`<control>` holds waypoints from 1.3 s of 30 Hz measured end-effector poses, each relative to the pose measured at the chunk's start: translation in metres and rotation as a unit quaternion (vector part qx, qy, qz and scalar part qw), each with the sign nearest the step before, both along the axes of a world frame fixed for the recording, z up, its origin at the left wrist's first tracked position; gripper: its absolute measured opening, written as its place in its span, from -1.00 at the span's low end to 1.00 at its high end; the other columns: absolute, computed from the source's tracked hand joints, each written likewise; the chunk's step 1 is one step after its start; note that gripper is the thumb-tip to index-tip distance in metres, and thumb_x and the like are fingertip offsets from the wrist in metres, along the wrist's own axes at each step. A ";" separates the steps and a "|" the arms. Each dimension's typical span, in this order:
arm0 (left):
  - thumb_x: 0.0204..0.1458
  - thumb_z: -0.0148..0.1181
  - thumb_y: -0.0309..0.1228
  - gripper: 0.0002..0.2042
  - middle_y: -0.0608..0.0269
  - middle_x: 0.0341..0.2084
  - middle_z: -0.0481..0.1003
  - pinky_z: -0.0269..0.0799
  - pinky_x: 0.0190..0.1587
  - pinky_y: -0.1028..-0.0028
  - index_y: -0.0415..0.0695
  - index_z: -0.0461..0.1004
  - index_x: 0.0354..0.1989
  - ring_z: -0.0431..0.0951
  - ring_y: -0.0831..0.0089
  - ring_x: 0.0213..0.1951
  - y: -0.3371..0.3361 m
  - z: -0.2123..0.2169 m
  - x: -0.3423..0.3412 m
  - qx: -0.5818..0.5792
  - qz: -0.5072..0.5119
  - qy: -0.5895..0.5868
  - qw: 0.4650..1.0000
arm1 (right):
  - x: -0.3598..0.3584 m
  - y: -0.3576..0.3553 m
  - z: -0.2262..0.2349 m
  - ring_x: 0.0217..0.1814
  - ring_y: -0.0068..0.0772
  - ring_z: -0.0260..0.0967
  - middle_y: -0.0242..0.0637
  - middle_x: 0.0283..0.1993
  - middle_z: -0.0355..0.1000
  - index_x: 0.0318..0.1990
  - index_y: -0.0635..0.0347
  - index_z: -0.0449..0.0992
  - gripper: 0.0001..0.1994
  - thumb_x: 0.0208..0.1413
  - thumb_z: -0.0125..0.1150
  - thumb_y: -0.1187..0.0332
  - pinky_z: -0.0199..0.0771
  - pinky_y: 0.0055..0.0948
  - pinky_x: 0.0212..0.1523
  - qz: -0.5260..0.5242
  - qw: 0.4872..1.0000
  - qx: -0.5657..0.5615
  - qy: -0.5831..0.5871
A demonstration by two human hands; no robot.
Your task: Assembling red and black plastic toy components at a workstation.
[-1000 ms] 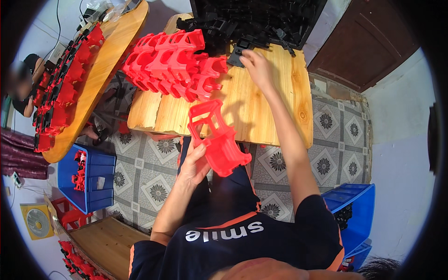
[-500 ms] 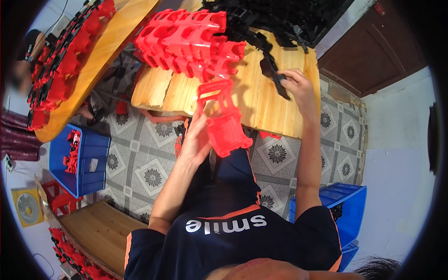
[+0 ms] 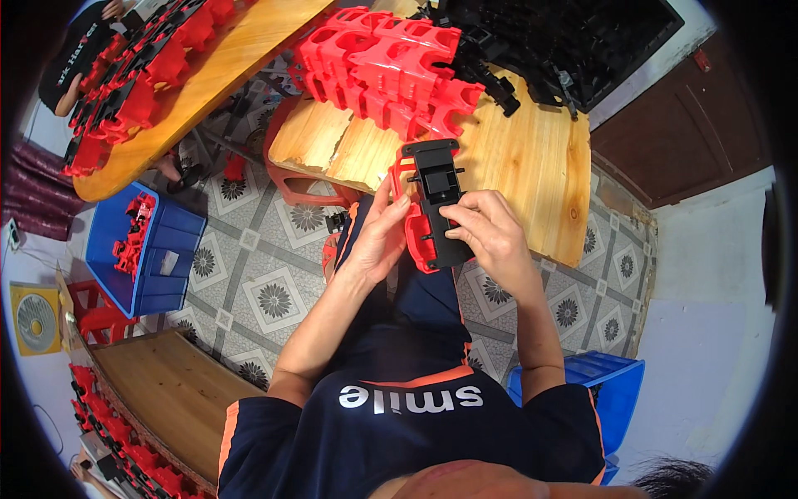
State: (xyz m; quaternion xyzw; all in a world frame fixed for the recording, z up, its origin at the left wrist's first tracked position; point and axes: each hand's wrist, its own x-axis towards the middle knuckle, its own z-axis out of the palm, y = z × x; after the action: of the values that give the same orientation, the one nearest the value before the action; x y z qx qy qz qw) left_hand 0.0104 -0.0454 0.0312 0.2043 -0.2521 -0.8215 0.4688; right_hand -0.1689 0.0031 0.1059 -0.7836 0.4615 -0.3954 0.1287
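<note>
In front of the near table edge, my left hand (image 3: 381, 239) holds a red plastic frame (image 3: 420, 237) by its left side, fingers closed on it. A long black plastic plate (image 3: 437, 154) with a square recess and small side pegs lies over the frame and hides most of it. My right hand (image 3: 492, 233) grips the right side of the black plate, thumb and fingers pressed on its lower half. Whether the two parts are locked together, I cannot tell.
Stacked red frames (image 3: 378, 71) stand on the wooden table (image 3: 532, 175), with a heap of black parts (image 3: 532, 50) behind them. Blue bins (image 3: 170, 262) stand on the floor at both sides. At far left, a person works by a second table (image 3: 187, 104) lined with red-black pieces.
My right hand has brought the black plate from the table onto the red frame. My left hand has shifted slightly right with the frame, and the view has turned a little.
</note>
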 end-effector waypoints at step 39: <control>-0.26 0.51 -0.33 0.26 -0.15 0.40 -0.10 -0.08 0.40 0.29 -0.20 -0.49 0.45 -0.09 0.19 0.43 0.027 0.021 0.086 -0.384 0.184 -0.303 0.853 | 0.108 -0.062 -0.028 0.09 -0.31 0.40 -0.16 0.11 0.39 0.34 0.32 0.16 -0.30 0.07 0.34 0.35 0.39 -0.33 0.15 0.133 0.822 0.211 -0.512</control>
State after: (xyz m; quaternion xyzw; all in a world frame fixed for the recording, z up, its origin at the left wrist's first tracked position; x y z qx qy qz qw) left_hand 0.0962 -0.0185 0.0519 0.2895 -0.6348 -0.4554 0.5530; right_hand -0.0608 -0.0587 0.0784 -0.4759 0.2921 -0.6121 0.5599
